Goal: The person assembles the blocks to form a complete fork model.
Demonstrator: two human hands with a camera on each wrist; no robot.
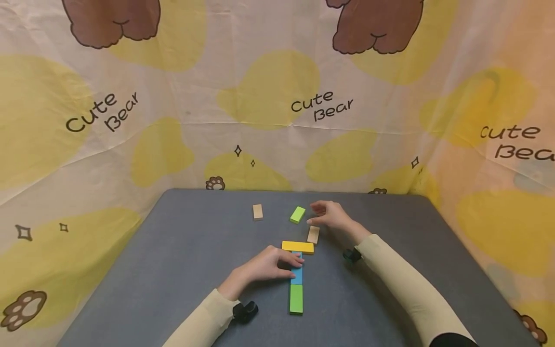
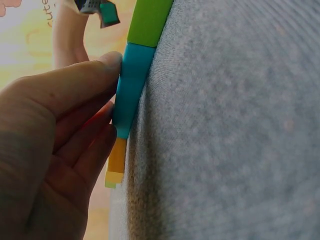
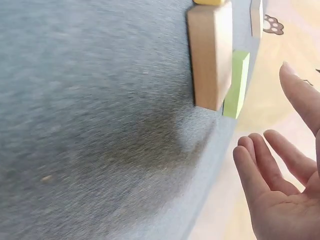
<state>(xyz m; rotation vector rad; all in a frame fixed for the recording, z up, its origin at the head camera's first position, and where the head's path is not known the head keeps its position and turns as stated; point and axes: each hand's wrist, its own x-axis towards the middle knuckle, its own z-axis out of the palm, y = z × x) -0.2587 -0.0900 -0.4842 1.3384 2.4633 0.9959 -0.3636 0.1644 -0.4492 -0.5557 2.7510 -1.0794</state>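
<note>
My left hand (image 1: 270,263) rests its thumb and fingertips on top of the blue block (image 2: 132,90), which lies flat on the table. At the blue block's near end lies a green block (image 1: 296,299) in line with it. A yellow block (image 1: 297,247) sits crosswise at the far end, making a T. Beyond it, my right hand (image 1: 331,215) hovers with fingers and thumb apart and nothing between them. Just left of those fingertips is a tilted lime green block (image 1: 297,214). A plain wooden block (image 1: 313,234) lies below that hand, by the yellow block's right end.
Another plain wooden block (image 1: 257,212) lies farther left near the back of the grey table (image 1: 195,236). A patterned cloth (image 1: 269,96) hangs behind the table and along both sides. Dark wrist cameras (image 1: 245,312) are strapped to both wrists.
</note>
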